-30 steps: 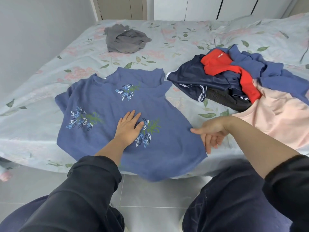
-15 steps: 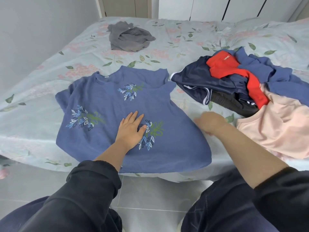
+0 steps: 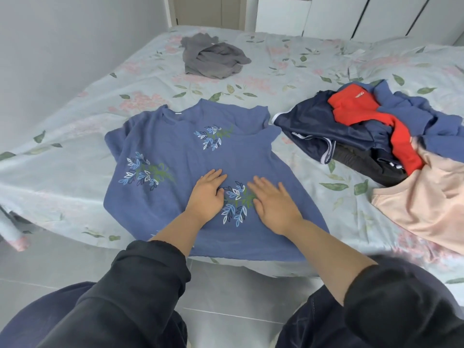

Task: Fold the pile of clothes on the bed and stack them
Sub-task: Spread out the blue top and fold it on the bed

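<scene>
Both hands, the left hand [image 3: 207, 195] and right hand [image 3: 272, 204], lie flat with fingers spread on the blue shirt [image 3: 175, 187] laid out on the bed [image 3: 288, 79], beside the pile [image 3: 371, 136].

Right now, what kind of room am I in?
Most likely a bedroom: a bed with a floral sheet, white wardrobe doors behind it, and loose clothes, including a blue shirt spread flat, on top.

The blue shirt [image 3: 180, 169] has leaf prints; the bed [image 3: 288, 69] sheet is pale with pink flowers and green leaves.
</scene>
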The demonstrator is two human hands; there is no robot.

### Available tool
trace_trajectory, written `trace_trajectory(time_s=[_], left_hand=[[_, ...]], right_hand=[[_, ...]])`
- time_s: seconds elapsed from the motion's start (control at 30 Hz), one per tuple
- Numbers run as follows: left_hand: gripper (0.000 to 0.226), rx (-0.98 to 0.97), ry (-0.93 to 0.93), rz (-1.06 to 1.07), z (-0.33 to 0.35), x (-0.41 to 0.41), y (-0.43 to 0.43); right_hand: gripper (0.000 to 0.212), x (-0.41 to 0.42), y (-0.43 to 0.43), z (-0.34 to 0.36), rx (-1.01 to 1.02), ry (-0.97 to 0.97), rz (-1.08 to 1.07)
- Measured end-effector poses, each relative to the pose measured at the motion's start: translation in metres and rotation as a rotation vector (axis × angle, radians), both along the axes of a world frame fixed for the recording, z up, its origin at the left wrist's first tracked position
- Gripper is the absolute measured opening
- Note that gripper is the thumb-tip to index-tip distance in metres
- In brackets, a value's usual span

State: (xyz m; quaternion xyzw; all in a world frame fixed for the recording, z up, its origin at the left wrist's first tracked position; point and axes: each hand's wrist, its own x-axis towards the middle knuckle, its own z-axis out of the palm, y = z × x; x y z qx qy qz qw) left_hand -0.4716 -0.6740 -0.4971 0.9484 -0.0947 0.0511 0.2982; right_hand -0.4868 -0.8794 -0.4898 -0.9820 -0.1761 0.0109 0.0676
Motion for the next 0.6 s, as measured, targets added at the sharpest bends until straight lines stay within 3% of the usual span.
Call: trace_trajectory(time_s=[0.13,0.23,0.3,0.4,0.53,0.6], left_hand=[[0.036,0.022,-0.119,-0.007,0.012,-0.031,0.046],[0.04,-0.082,-0.338,0.39,0.023,-0.056,0.101],[0.048,-0.138,-0.356,0.681,0.022,-0.066,0.135],[0.063,-0.446,-0.087,0.94,0.015,-0.076,0.162],[0.051,-1.161,0.181,0.966,0.008,-0.079,0.166],[0.032,-1.176,0.289,0.906,0.002,-0.086,0.171]], right_hand=[[0.058,0.022,0.017,0.013,-0.105,0.193,-0.343],[0.059,0.023,0.063,0.015,-0.027,0.048,-0.16],[0.059,0.012,0.097,0.01,0.068,0.027,0.033],[0.059,0.002,0.127,-0.005,0.02,0.05,0.128],[0.06,0.01,0.127,-0.013,-0.014,0.053,0.114],[0.06,0.012,0.127,-0.013,-0.026,0.054,0.123]])
